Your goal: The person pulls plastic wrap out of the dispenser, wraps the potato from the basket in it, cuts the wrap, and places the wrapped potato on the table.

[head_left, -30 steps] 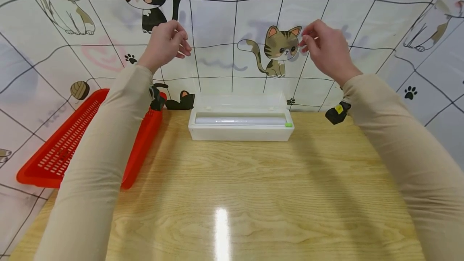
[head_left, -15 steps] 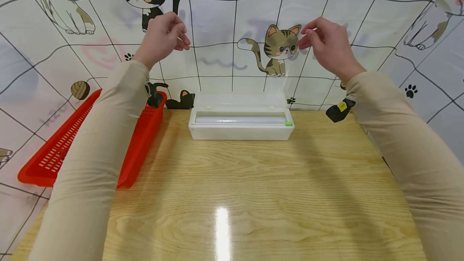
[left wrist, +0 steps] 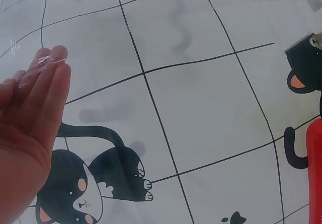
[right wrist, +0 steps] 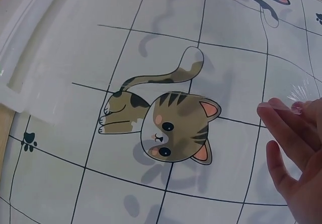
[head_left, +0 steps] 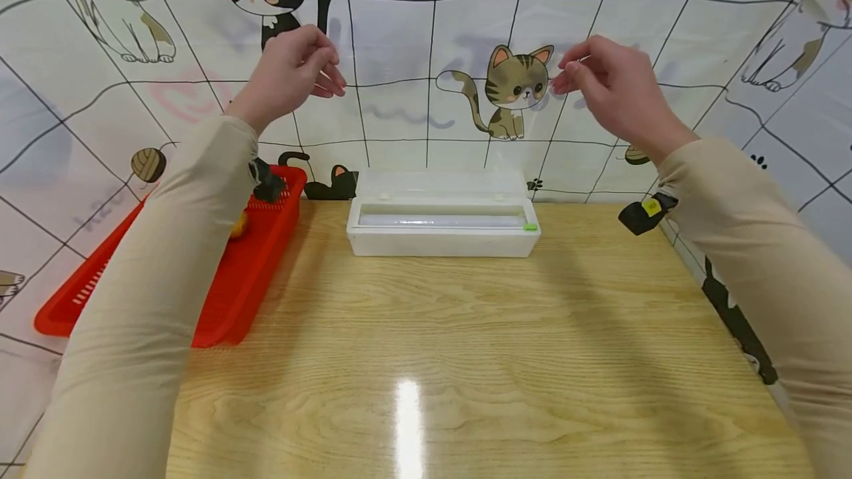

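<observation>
Both hands are raised high above a white cling film dispenser [head_left: 442, 245] at the back of the table. My left hand [head_left: 286, 76] and right hand [head_left: 619, 91] each pinch an upper corner of transparent cling film, thumb against fingers. Crinkled cling film [left wrist: 43, 65] glints at the fingers in the left wrist view. Creases of the cling film [right wrist: 301, 90] fan out from the fingertips in the right wrist view. The sheet between the hands is almost invisible. The dispenser's clear lid [head_left: 439, 185] stands up behind the film roll [head_left: 439, 221], and a green slider [head_left: 529, 227] sits at its right end.
A red perforated basket [head_left: 262, 279] stands on the left, partly behind the left sleeve, with a yellow item [head_left: 240, 225] in it. A cat-print sheet [head_left: 399, 35] covers the wall behind. The wooden table [head_left: 466, 331] stretches out in front of the dispenser.
Both hands have shifted slightly outward, and the forearms have swung out. More of the basket and its yellow item now shows. The dispenser has stayed in place.
</observation>
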A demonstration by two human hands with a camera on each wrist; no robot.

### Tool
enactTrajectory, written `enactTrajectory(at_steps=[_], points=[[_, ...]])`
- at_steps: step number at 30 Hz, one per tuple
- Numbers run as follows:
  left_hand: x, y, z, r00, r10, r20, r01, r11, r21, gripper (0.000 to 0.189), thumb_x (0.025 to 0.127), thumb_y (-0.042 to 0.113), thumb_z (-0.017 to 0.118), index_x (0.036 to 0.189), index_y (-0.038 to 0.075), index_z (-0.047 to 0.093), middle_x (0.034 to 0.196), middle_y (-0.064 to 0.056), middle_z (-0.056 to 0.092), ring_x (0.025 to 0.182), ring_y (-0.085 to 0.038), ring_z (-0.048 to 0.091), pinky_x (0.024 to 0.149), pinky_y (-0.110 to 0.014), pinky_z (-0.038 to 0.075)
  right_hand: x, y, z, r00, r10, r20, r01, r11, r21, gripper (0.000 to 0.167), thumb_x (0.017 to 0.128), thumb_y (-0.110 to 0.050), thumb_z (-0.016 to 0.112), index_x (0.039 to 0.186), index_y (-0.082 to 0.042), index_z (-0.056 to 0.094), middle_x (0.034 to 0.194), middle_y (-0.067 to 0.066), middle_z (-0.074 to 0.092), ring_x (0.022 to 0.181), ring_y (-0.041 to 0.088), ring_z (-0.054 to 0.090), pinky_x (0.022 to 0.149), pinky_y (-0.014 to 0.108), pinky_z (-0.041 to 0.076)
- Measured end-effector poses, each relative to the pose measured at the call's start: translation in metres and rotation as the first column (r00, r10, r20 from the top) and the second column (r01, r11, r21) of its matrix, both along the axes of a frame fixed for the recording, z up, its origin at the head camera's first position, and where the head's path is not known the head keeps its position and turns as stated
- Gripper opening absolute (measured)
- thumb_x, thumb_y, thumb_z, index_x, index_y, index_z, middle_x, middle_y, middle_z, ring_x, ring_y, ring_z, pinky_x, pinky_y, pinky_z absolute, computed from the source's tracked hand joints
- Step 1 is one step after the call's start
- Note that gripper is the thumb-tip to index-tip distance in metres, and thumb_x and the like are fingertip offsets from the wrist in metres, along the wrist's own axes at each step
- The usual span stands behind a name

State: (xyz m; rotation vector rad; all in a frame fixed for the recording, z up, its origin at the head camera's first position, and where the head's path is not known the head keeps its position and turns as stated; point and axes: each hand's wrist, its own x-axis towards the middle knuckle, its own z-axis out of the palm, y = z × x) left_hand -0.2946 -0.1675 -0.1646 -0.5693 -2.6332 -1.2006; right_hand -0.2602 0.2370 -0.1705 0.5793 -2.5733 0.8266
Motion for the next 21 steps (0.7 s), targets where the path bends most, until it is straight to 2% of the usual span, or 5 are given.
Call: enactTrajectory(at_steps=[4,8,12,16,21], points=[[0.013,-0.004,0.001,0.999,-0.038,0.004,0.038,0.998,-0.051,0.021,0.103,0.017,0.044,0.114,0.0,0.052,0.1,-0.016,0.066,0.085,-0.017,0.069,0.077,-0.026,0.054,0.012,0.004,-0.001,0.999,0.02,-0.032,-0.019,0.999,0.036,0.028,0.103,-0.019,0.044,0.118,0.002,0.056,0.108,0.016,0.068,0.084,-0.008,0.059,0.07,0.023,0.035],[0.028,-0.009,0.0,0.994,-0.106,-0.008,0.105,0.991,-0.082,0.018,0.102,0.012,0.045,0.111,-0.002,0.053,0.099,-0.018,0.067,0.082,-0.015,0.069,0.074,-0.024,0.054,0.026,0.008,-0.007,0.997,0.056,-0.053,-0.054,0.998,0.034,0.024,0.102,-0.018,0.049,0.113,0.002,0.057,0.101,0.015,0.069,0.083,-0.013,0.055,0.077,0.022,0.033],[0.048,-0.012,-0.007,0.982,-0.187,-0.016,0.184,0.977,-0.109,0.013,0.101,0.006,0.046,0.106,-0.003,0.053,0.096,-0.019,0.068,0.081,-0.016,0.069,0.072,-0.022,0.054,0.041,0.009,-0.017,0.992,0.109,-0.061,-0.108,0.994,0.023,0.018,0.1,-0.015,0.052,0.108,0.001,0.059,0.092,0.011,0.069,0.085,-0.008,0.058,0.077,0.021,0.034],[0.069,-0.013,-0.02,0.957,-0.29,0.007,0.289,0.949,-0.125,0.009,0.1,0.0,0.046,0.103,-0.004,0.053,0.094,-0.018,0.068,0.082,-0.023,0.07,0.072,-0.023,0.054,0.059,0.011,-0.028,0.983,0.18,-0.046,-0.178,0.983,0.043,0.012,0.099,-0.01,0.054,0.104,-0.001,0.06,0.087,0.006,0.069,0.082,-0.004,0.059,0.078,0.018,0.038],[0.097,-0.016,-0.03,0.912,-0.41,0.029,0.41,0.904,-0.118,0.008,0.098,-0.005,0.047,0.103,-0.005,0.054,0.092,-0.013,0.067,0.082,-0.024,0.069,0.074,-0.026,0.054,0.086,0.018,-0.038,0.968,0.251,-0.019,-0.25,0.967,0.05,0.007,0.096,-0.004,0.058,0.1,-0.006,0.063,0.084,-0.002,0.067,0.082,0.001,0.061,0.075,0.017,0.039]])
